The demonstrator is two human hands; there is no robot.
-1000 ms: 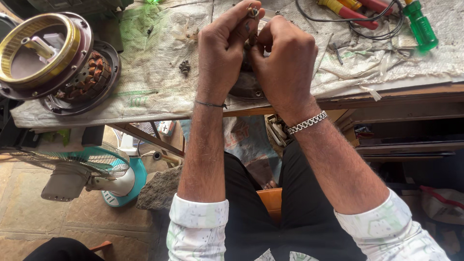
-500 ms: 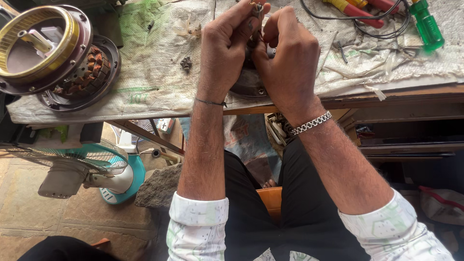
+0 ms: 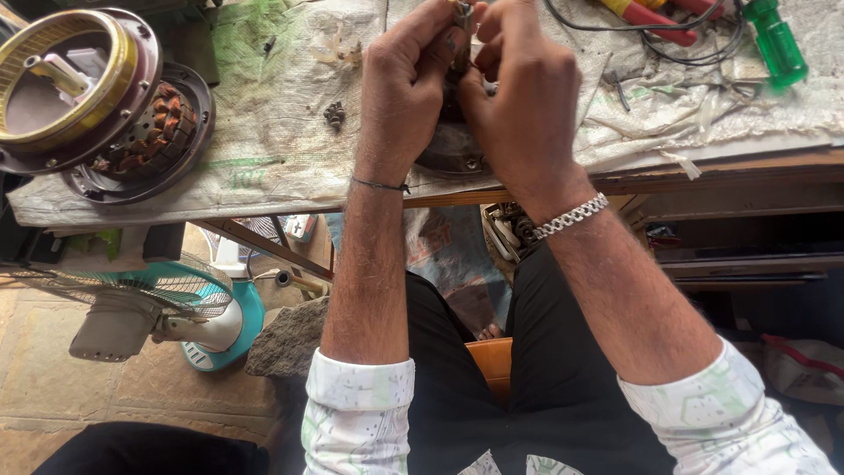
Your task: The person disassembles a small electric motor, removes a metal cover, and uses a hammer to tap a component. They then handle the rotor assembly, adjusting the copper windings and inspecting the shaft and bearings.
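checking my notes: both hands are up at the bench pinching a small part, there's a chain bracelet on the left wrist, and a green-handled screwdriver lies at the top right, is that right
Not quite: the head view shows the chain bracelet on the right wrist; the left wrist wears only a thin dark band. The left hand and right hand do pinch a small part, with the green-handled screwdriver top right.

Small dull metal part (image 3: 461, 35), upright, mostly hidden between the fingertips, above a dark round metal housing (image 3: 453, 151).
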